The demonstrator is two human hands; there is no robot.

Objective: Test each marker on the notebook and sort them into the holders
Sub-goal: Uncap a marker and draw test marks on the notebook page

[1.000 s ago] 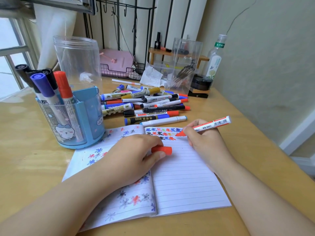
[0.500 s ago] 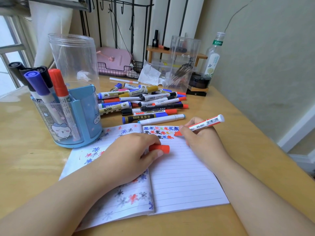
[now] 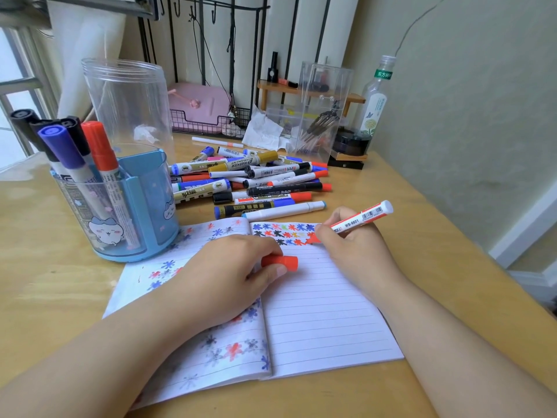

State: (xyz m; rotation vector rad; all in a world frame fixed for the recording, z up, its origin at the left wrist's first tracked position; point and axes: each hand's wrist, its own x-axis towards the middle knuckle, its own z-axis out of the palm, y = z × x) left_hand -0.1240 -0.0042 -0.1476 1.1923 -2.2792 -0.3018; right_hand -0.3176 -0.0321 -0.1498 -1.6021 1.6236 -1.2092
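Observation:
An open lined notebook (image 3: 319,321) lies on the wooden desk, its pages dotted with coloured star marks. My right hand (image 3: 355,251) grips a red marker (image 3: 361,220), its tip touching the top of the right page. Resting on the notebook's fold, my left hand (image 3: 223,276) pinches the red cap (image 3: 281,262). Behind the notebook lies a pile of loose markers (image 3: 253,182). A blue holder (image 3: 120,206) at the left contains several markers. Behind it stands a clear round holder (image 3: 129,104).
A clear acrylic box (image 3: 319,110) with pens, a plastic bottle (image 3: 375,98), crumpled paper (image 3: 262,131) and a pink case in a wire basket (image 3: 202,119) line the back of the desk. The wall runs along the right side.
The marker tip has shifted slightly over the top rows of the right page. My left hand stays put with the cap. The camera has tilted a little.

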